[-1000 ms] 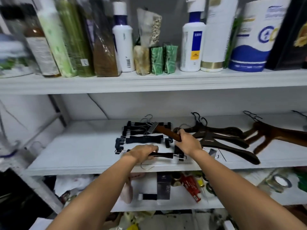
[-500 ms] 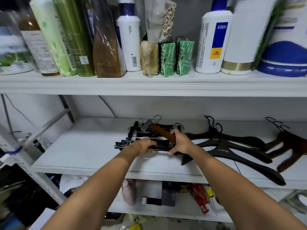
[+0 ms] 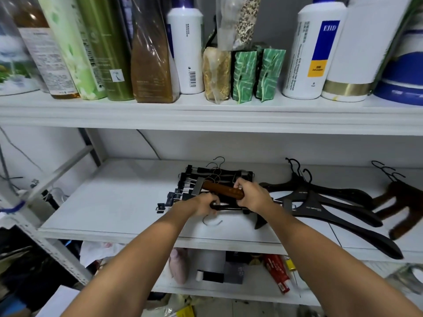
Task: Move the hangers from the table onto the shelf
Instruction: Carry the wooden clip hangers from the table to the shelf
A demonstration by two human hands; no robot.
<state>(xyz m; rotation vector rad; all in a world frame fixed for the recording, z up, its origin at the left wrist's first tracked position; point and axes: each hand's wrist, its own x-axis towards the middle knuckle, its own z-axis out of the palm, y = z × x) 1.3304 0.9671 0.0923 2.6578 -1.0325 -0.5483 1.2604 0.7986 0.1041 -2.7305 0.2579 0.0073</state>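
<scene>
A pile of black clip hangers [image 3: 194, 179] lies in the middle of the white shelf [image 3: 114, 202]. My left hand [image 3: 201, 205] is closed on a black clip hanger [image 3: 226, 208] at the front of the pile, its wire hook [image 3: 211, 223] hanging toward the shelf edge. My right hand [image 3: 251, 196] grips a brown wooden clip hanger [image 3: 219, 189] that lies slantwise over the pile. To the right rest black coat hangers [image 3: 332, 207] and brown wooden hangers [image 3: 402, 202].
The upper shelf [image 3: 206, 115] carries bottles, packets and tubs close overhead. A lower shelf [image 3: 217, 287] holds tubes, a pink item and small boxes. A metal bracket and cables [image 3: 34, 181] stand at the left.
The view has moved closer to the shelf. Both hands have pushed the two hangers farther back, onto the pile of clip hangers.
</scene>
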